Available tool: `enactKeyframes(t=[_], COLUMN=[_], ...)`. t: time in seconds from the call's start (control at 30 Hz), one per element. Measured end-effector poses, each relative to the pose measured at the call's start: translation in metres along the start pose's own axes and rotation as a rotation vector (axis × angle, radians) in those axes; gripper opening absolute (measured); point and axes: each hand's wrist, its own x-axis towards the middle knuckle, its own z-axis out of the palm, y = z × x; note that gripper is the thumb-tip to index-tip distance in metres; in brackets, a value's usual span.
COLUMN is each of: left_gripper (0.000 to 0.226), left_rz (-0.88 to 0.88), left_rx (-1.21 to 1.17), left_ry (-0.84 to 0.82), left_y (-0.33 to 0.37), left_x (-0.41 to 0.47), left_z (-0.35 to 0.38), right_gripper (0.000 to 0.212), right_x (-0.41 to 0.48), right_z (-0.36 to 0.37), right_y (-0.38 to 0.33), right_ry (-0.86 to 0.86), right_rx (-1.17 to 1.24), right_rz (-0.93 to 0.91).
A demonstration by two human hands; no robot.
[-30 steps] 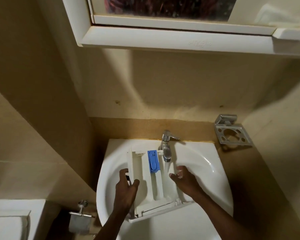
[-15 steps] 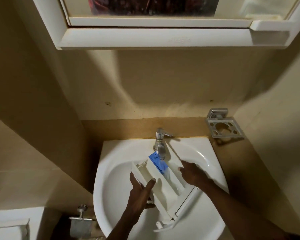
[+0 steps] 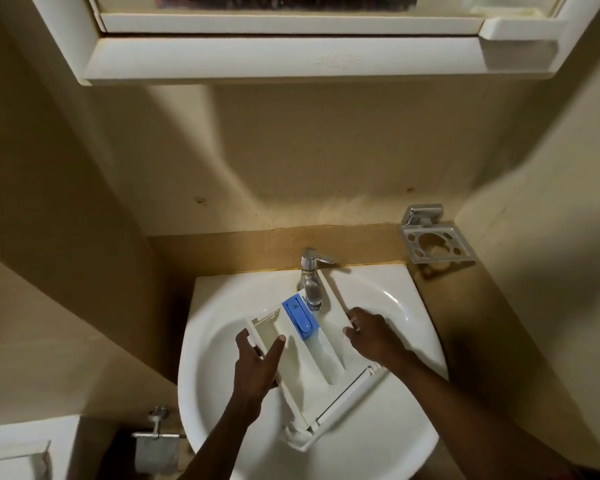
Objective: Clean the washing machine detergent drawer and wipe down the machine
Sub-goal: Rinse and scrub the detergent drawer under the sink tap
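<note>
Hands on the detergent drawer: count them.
2. The left hand grips the drawer's left wall; the right hand holds its right wall, below the tap.

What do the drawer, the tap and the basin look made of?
Detergent drawer: matte white moulded plastic, judging by its thin ribbed walls, with a blue plastic insert. Tap: polished metal, likely chromed, given its mirror-like highlights. Basin: glossy white, probably glazed ceramic.

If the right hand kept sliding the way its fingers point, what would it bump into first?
Probably the blue insert: the right hand points left across the detergent drawer, though a low divider might come first; depth is unclear.
</note>
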Motion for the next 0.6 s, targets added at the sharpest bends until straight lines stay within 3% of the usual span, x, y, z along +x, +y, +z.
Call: enactKeyframes(t=[0.1, 0.17, 0.23, 0.3, 0.4, 0.6], left_gripper=[0.057, 0.058, 0.059, 0.06, 0.055, 0.035], left_rz=[0.018, 0.029, 0.036, 0.038, 0.037, 0.045], left_rx=[0.023, 0.034, 0.047, 0.062, 0.093, 0.253], left_ry=[0.025, 0.036, 0.052, 0.057, 0.083, 0.322], left_y=[0.001, 0.002, 0.001, 0.0, 0.002, 0.011], left_x=[0.004, 0.004, 0.004, 0.004, 0.004, -0.003], left_z=[-0.003, -0.003, -0.002, -0.001, 0.002, 0.023], right_gripper=[0.028, 0.031, 0.034, 0.037, 0.038, 0.032], right_x=[-0.012, -0.025, -0.039, -0.054, -0.058, -0.032], right_z=[-0.003, -0.005, -0.002, 0.006, 0.018, 0.011], right_y=[-0.003, -0.014, -0.025, -0.034, -0.046, -0.069], right_ry=[0.303, 0.389, 0.244, -0.018, -0.32, -0.323], right_rx=[0.173, 0.266, 0.358, 0.441, 0.169, 0.09], right_rz=[-0.146, -0.212, -0.201, -0.149, -0.103, 0.013])
